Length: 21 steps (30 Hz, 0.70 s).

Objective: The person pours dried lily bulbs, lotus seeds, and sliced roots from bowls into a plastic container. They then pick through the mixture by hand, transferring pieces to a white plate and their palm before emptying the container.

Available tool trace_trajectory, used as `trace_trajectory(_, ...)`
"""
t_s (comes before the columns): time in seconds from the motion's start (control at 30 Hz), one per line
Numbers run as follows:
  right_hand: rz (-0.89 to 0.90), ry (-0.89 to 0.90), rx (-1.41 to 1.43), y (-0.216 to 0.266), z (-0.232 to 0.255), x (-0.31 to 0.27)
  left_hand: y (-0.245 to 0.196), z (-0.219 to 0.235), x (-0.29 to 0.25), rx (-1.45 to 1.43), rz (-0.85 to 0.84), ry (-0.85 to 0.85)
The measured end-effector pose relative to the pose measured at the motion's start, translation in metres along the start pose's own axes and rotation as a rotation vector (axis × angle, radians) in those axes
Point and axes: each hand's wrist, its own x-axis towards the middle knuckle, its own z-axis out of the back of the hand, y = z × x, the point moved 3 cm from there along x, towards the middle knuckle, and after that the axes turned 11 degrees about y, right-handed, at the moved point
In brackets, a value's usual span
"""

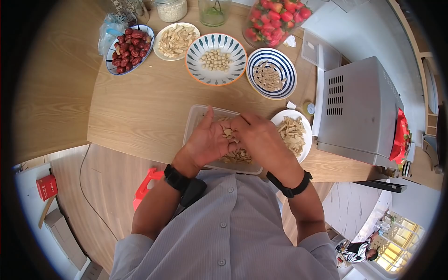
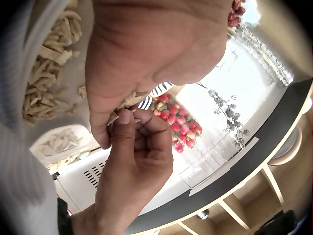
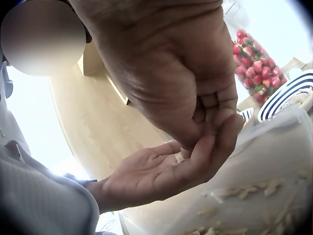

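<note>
Palm up, the left hand [image 1: 207, 140] is over a clear plastic tub [image 1: 189, 125] of pale dried slices [image 1: 237, 156], with a few slices [image 1: 228, 134] lying in its palm and its fingers loosely bent. The right hand [image 1: 266, 140] reaches in from the right, its fingertips at the left hand's fingers. In the left wrist view the right hand [image 2: 142, 156] has thumb and index pinched at a small pale slice [image 2: 112, 117]. Fingers of both hands overlap in the right wrist view, partly hiding the slices.
Behind the tub are a dish of red dates [image 1: 130, 51], a plate of slices [image 1: 176, 42], a patterned bowl of pale round pieces [image 1: 215, 59] and a striped bowl [image 1: 271, 73]. At right are a white plate [image 1: 305, 140] and a grey appliance [image 1: 357, 112]. Strawberries [image 1: 275, 21] stand at the back.
</note>
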Motion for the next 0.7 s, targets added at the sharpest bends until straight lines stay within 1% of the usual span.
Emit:
trace_trajectory(0.03,0.0,0.007,-0.008,0.0,0.0,0.0,0.0,0.0,0.0,0.001,-0.002,-0.002)
trace_trajectory(0.13,0.007,0.019,-0.033,0.001,0.002,0.0,-0.001,0.004,0.0,-0.016,0.004,0.127)
trace_trajectory(0.17,0.011,0.021,-0.042,0.002,0.002,0.0,0.0,0.006,0.0,-0.01,0.003,0.052)
trace_trajectory(0.23,0.092,-0.021,-0.045,0.005,0.002,0.0,0.0,-0.005,0.0,0.002,0.0,-0.097)
trace_trajectory(0.27,0.133,-0.043,-0.047,0.007,0.001,0.0,0.0,-0.002,0.0,-0.022,0.0,0.001)
trace_trajectory(0.33,0.15,-0.015,-0.113,0.008,-0.001,-0.001,0.0,0.012,0.002,-0.07,0.003,0.202)
trace_trajectory(0.47,0.205,-0.006,-0.129,0.01,-0.009,0.0,0.003,0.022,0.0,-0.038,0.023,0.142)
trace_trajectory(0.53,0.2,0.049,-0.139,0.014,-0.007,0.001,0.004,0.017,0.0,-0.049,0.034,0.141)
trace_trajectory(0.63,0.177,0.144,-0.129,0.014,-0.006,0.002,0.005,0.01,-0.001,0.001,0.022,0.052)
trace_trajectory(0.67,0.168,0.178,-0.122,0.014,-0.007,0.003,0.005,0.014,-0.001,0.004,0.027,0.08)
trace_trajectory(0.7,0.196,0.148,-0.091,0.012,-0.007,0.003,0.004,0.017,-0.001,0.007,0.031,0.109)
